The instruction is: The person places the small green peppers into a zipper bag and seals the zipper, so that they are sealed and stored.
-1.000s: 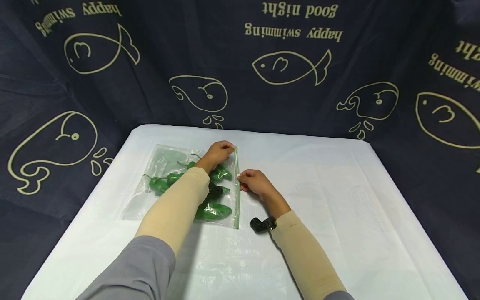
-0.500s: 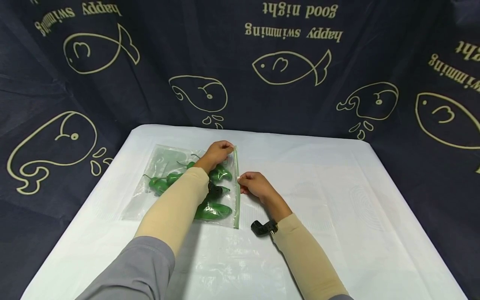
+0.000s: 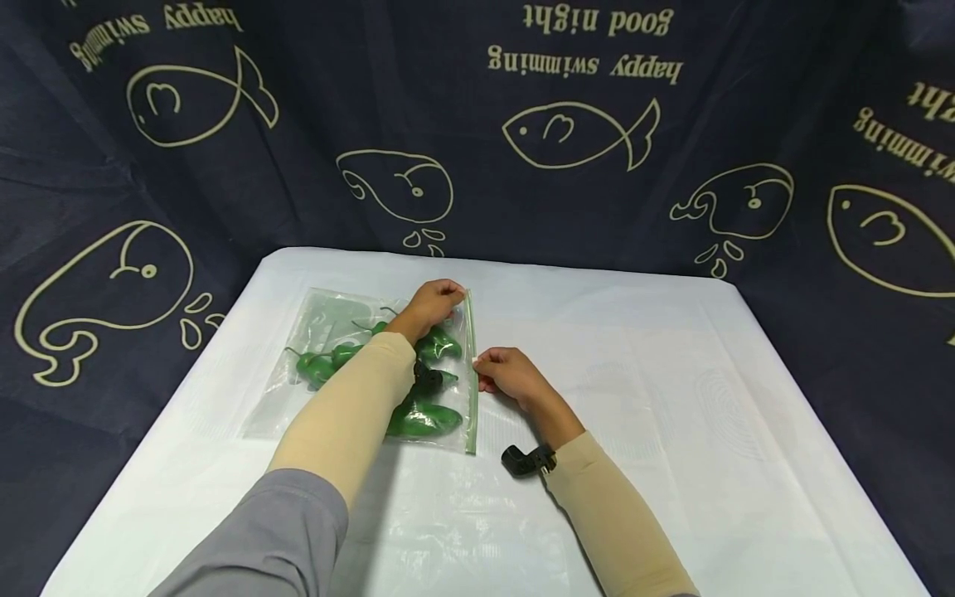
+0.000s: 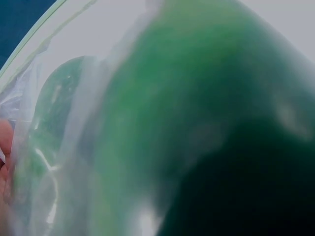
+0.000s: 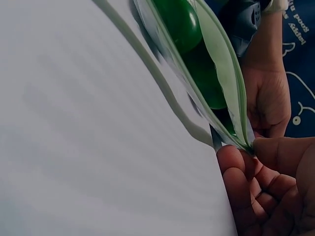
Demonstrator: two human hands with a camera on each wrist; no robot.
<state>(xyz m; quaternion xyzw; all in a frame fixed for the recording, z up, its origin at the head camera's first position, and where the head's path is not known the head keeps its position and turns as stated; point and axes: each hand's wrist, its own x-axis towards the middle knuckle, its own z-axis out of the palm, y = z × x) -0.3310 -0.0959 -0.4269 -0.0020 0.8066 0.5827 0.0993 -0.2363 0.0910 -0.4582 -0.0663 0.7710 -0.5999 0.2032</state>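
Observation:
A clear zip bag (image 3: pixel 272 414) lies flat on the white table, its green-edged zip strip (image 3: pixel 472 423) on the right. Inside are several green peppers (image 3: pixel 427 420). My left hand (image 3: pixel 430 307) pinches the bag's far corner near the end of the strip, its forearm crossing over the bag and hiding part of it. Midway along the strip, my right hand (image 3: pixel 512 373) pinches the zip between thumb and forefinger. Seen from the right wrist, the mouth gapes beyond those fingertips, with green peppers (image 5: pixel 179 24) showing inside. A blurred pepper (image 4: pixel 147 98) fills much of the left wrist view.
The white-covered table (image 3: pixel 634 497) extends well to the right of the bag. A dark blue cloth (image 3: pixel 477 207) with fish drawings hangs behind it. Black wrist cameras (image 3: pixel 522 461) sit on both forearms, the left one close over the bag.
My right hand has slid a short way along the zip strip toward the near side, still pinching it. The left hand and the bag have stayed almost in place.

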